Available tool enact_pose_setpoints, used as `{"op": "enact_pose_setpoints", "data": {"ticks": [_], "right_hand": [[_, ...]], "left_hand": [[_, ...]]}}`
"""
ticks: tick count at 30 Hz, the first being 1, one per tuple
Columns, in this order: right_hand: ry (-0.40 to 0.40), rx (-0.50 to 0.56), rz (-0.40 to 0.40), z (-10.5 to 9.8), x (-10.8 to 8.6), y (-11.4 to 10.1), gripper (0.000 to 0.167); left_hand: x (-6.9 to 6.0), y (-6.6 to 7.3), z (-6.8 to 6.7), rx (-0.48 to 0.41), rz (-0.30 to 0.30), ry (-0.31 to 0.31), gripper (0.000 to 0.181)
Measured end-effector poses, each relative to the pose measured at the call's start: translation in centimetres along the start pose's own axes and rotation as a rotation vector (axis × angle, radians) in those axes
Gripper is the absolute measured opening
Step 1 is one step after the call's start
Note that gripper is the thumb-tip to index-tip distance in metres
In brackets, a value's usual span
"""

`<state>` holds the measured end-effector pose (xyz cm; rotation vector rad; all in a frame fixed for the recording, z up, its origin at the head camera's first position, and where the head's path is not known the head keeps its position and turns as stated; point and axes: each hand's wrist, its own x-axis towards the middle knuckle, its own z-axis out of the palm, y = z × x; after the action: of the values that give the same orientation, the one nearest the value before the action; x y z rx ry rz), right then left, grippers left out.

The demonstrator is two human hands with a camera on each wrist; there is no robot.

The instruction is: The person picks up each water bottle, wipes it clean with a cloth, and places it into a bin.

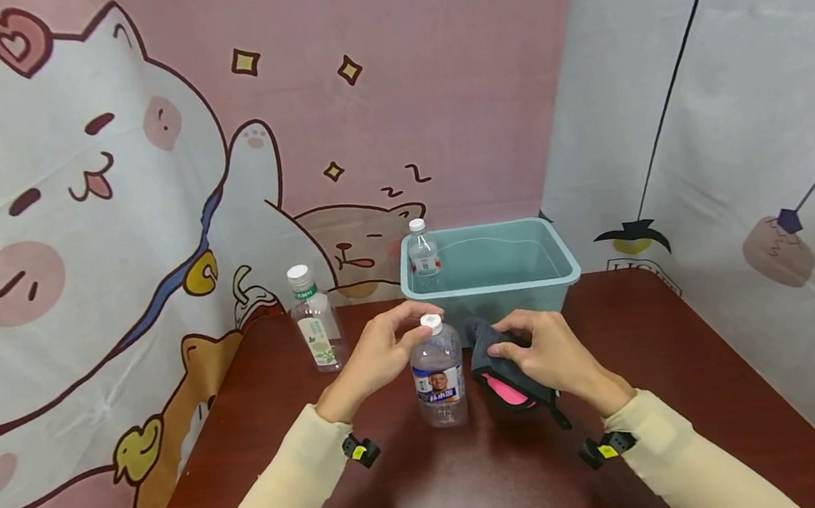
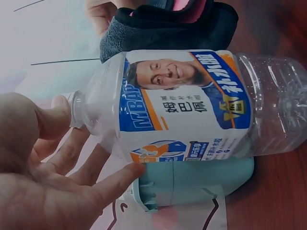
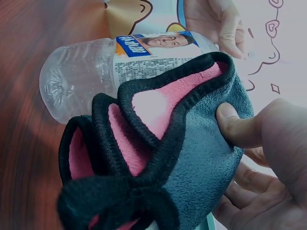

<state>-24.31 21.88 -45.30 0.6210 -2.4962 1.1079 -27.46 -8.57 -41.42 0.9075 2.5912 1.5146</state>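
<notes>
My left hand point(image 1: 379, 351) pinches the white cap point(image 1: 431, 323) of a clear plastic bottle point(image 1: 444, 411) that stands upright on the table. In the left wrist view, the thumb lies against the cap while a fingertip reaches the printed label point(image 2: 184, 96). Just right of the bottle, my right hand point(image 1: 553, 352) grips a folded cloth point(image 1: 502, 358), dark grey outside with pink inside and black edging. The right wrist view shows its thumb pressed on the grey side, with the pink folds point(image 3: 127, 139) facing the bottle; most of the other fingers are behind the cloth.
Behind both hands stands a light blue-green bin point(image 1: 541, 272), with a clear white-capped bottle point(image 1: 423, 254) inside its left end. Another empty bottle point(image 1: 320, 331) with a green-and-white label stands at the table's back left. Cartoon-printed curtains point(image 1: 463, 80) surround the dark red-brown table point(image 1: 661, 359).
</notes>
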Motion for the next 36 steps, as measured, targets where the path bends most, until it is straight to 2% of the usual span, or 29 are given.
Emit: {"op": "enact_pose_setpoints", "data": {"ticks": [5, 7, 13, 18, 25, 30, 36], "right_hand": [[-0.008, -0.002, -0.007, 0.0, 0.2, -0.1, 0.022], [-0.004, -0.008, -0.019, 0.0, 0.3, -0.3, 0.023], [0.014, -0.035, -0.056, -0.1, 1.2, -0.6, 0.024], [0.022, -0.047, -0.076, -0.1, 2.2, -1.2, 0.025], [-0.032, -0.048, -0.111, 0.1, 3.9, -2.4, 0.025], [-0.067, -0.061, -0.141, 0.5, 4.6, -3.1, 0.027], [-0.103, -0.096, -0.169, 1.1, 4.9, -3.4, 0.029]], "left_hand": [[-0.3, 0.0, 0.1, -0.013, 0.018, -0.006, 0.035], [-0.4, -0.1, 0.1, -0.011, 0.044, -0.006, 0.039], [-0.7, -1.0, -0.2, 0.067, 0.135, 0.025, 0.060], [-1.0, -1.7, -0.6, 0.104, 0.171, 0.024, 0.071], [-1.2, -2.3, -0.6, 0.157, 0.205, 0.011, 0.070], [-1.1, -2.3, -0.5, 0.122, 0.215, 0.004, 0.067], [-1.1, -2.0, -0.4, 0.098, 0.196, -0.007, 0.067]]}}
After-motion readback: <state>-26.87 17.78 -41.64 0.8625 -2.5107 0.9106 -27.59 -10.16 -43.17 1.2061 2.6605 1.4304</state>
